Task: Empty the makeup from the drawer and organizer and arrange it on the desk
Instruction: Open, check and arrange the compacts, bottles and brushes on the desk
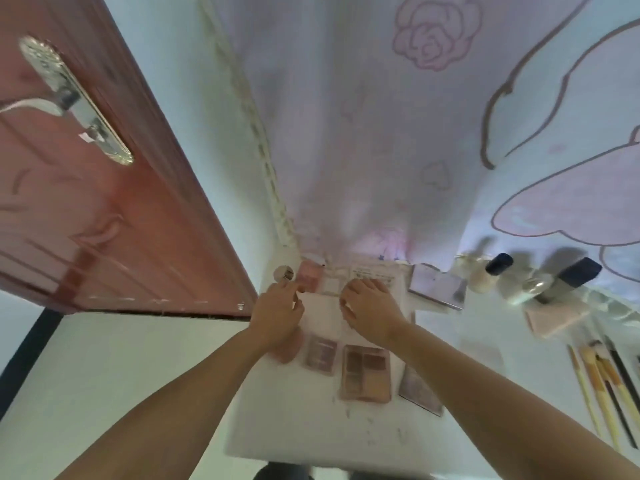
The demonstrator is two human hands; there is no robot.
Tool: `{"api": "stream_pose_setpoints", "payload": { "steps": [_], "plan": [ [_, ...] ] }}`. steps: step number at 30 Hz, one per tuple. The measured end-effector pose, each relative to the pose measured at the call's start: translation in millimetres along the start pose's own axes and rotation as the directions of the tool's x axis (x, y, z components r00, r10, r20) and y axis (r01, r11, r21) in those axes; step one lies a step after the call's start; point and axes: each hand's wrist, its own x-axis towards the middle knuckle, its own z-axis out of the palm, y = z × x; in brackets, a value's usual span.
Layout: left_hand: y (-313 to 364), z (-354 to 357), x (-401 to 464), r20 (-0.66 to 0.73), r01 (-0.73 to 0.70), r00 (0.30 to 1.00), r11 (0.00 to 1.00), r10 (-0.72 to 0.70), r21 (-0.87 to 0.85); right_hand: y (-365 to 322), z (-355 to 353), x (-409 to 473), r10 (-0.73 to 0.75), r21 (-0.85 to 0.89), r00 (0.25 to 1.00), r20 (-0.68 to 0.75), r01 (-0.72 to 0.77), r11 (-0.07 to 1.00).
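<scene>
Shiny metal door handle [74, 98], matt white desk [298, 431]

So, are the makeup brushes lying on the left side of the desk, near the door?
No, the makeup brushes lie at the right edge of the desk, far from the door.

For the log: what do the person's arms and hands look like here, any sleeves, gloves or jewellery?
Both forearms are bare, with no sleeve in view up to the frame edge. The left hand and right hand wear no gloves. No watch, bracelet or ring shows on the wrists or fingers, though the picture is soft, so a thin ring could be missed.
</scene>
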Motion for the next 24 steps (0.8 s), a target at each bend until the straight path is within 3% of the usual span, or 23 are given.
{"api": "stream_pose_setpoints", "payload": {
  "steps": [6,11,16,19,22,24],
  "plan": [
    [-69,-16,31,0.083,0.149,0.987,0.978,-0.138,-0.145,-69,17,93,0.008,0.066,0.999,0.044,-0.011,0.998],
    [-81,-3,52,0.107,0.06,0.993,0.996,-0.052,-0.07,-81,32,119,0.07,0.009,0.989,0.129,-0.072,0.997],
    [-83,-4,55,0.121,0.019,0.993,0.991,-0.003,-0.131,-82,34,120,0.124,0.019,0.981,0.151,-0.129,0.991],
    [-83,-17,50,0.112,-0.009,0.993,0.961,0.042,-0.276,-89,21,118,0.217,0.252,0.967,0.136,-0.246,0.936],
    [-79,-37,40,0.038,-0.097,0.992,0.929,0.118,-0.357,-96,-1,110,0.317,0.574,0.924,0.214,-0.382,0.725],
    [-71,-50,31,0.039,-0.13,0.987,0.917,0.156,-0.377,-100,-18,100,0.312,0.635,0.907,0.283,-0.421,0.647]
  ]
}}
